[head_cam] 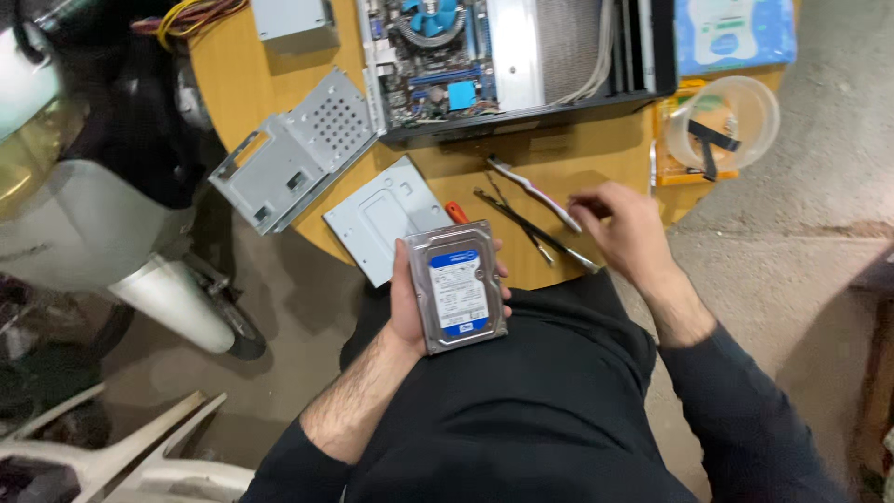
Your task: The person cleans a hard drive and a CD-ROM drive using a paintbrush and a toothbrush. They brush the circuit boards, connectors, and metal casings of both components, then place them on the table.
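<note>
The round wooden table [559,154] is the anchor here. At its far edge sits the open computer case [512,56], its circuit board and blue fan exposed. On the table's left rim lies a perforated metal drive cage [293,149], partly overhanging the edge, and nearer the person a flat grey metal plate [382,219] also juts past the rim. At the right side of the table stands a clear plastic tub [722,121] on a yellow packet.

The hard drive [458,286] is off the table, just past its near edge, over the person's lap. The left hand [410,298] holds it from below, fingers wrapped around both long sides. Its label faces up; its long axis runs roughly away from the body toward the table, tilted slightly to the left at the far end.

The right hand [626,228] rests at the table's near right edge, fingers curled down onto small tools; it is blurred, so I cannot tell whether it grips anything. Just left of it lie a white-handled tool [531,191] and thin dark metal tweezers [535,231], and an orange handle [455,211] peeks out beside the plate.

Risk, as I judge it: the drive is carried one-handed over the lap and floor, so a slackened grip while attention goes to the tools could let it fall. The overhanging plate and cage could be knocked off by an elbow
</note>
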